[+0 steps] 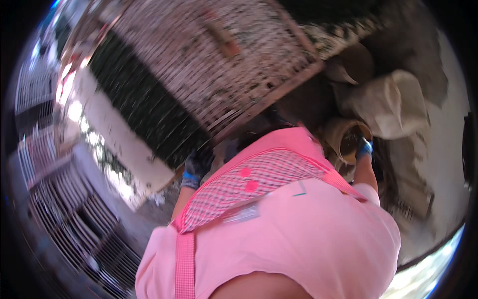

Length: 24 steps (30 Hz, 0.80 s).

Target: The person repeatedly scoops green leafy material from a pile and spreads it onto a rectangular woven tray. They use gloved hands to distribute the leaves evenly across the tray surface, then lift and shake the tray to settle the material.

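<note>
My left hand [198,164], in a dark glove with a blue cuff, is at the near end of a dark, streaked strip [143,101] beside a slatted board. Blur hides its fingers, and whether it grips the edge is unclear. Off to the right, my right hand [364,147], gloved with a blue cuff, reaches over the rim of a yellowish bucket [333,136]. Its fingertips are inside the mouth, where something dark and greyish shows. What those fingers hold cannot be made out.
The framed slatted board [179,48] carries a long block with reddish ends [222,35]. A pale sack [392,104] and a round container [351,63] stand beyond the bucket. A pale board [119,127] and stacked racks [74,213] lie left. My pink checked apron [257,168] covers the centre.
</note>
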Each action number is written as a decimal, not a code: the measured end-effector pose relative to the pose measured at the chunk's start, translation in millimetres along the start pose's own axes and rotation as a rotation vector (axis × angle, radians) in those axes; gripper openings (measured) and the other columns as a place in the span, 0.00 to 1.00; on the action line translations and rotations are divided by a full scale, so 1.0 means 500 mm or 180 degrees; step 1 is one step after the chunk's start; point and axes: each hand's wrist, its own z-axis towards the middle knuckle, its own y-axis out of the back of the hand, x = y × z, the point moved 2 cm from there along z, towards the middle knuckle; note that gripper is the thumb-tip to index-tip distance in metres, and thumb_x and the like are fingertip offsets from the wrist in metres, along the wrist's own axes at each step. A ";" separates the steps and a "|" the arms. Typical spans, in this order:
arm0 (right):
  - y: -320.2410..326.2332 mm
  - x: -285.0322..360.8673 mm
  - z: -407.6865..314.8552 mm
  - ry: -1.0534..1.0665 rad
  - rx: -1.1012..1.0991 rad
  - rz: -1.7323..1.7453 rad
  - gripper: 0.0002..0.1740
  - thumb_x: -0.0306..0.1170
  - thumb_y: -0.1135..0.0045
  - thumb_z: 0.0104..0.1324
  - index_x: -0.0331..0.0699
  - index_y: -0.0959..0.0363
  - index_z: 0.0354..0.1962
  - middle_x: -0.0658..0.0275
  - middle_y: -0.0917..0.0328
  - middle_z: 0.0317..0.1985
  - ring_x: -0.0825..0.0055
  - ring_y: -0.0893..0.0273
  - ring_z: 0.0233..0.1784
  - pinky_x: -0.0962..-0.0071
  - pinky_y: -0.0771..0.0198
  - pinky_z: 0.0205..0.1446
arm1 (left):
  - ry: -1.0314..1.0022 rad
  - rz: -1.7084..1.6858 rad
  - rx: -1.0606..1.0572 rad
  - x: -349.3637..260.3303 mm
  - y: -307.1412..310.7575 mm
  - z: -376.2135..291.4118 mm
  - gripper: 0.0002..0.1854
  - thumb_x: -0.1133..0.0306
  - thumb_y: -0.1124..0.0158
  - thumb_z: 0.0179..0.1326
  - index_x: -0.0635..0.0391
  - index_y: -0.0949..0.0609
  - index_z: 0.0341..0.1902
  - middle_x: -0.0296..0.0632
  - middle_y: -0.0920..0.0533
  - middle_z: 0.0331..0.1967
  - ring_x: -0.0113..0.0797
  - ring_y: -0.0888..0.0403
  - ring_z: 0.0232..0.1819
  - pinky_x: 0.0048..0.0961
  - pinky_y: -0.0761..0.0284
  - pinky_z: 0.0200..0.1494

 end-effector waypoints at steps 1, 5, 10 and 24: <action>-0.030 0.030 -0.021 -0.0061 0.0126 0.0039 0.16 0.37 0.53 0.77 0.42 0.26 0.57 0.63 0.19 0.50 0.70 0.21 0.48 0.70 0.25 0.55 | 0.0001 -0.0019 0.0067 0.004 -0.016 0.000 0.29 0.45 0.48 0.71 0.55 0.25 0.64 0.55 0.23 0.64 0.58 0.27 0.65 0.53 0.31 0.69; -0.222 0.119 -0.048 -0.0009 0.1771 0.1385 0.18 0.38 0.52 0.76 0.39 0.22 0.54 0.64 0.18 0.44 0.72 0.21 0.44 0.73 0.24 0.50 | -0.0115 0.0357 0.0083 0.031 0.036 0.081 0.29 0.47 0.48 0.72 0.61 0.24 0.62 0.56 0.21 0.60 0.58 0.25 0.61 0.53 0.28 0.65; -0.585 0.307 -0.468 0.1805 0.3641 -0.0593 0.23 0.48 0.48 0.74 0.36 0.18 0.47 0.63 0.16 0.36 0.74 0.22 0.37 0.74 0.26 0.45 | -0.0844 0.0093 0.0144 0.045 0.052 0.136 0.24 0.50 0.47 0.73 0.60 0.19 0.52 0.51 0.14 0.45 0.52 0.16 0.44 0.50 0.19 0.49; -0.690 0.467 -1.111 -0.0542 0.5992 -0.1632 0.26 0.52 0.54 0.77 0.38 0.20 0.42 0.64 0.20 0.28 0.77 0.23 0.26 0.73 0.27 0.31 | -0.1990 0.2241 0.1538 -0.008 -0.021 -0.275 0.25 0.57 0.43 0.74 0.61 0.24 0.66 0.47 0.18 0.58 0.38 0.20 0.61 0.38 0.27 0.67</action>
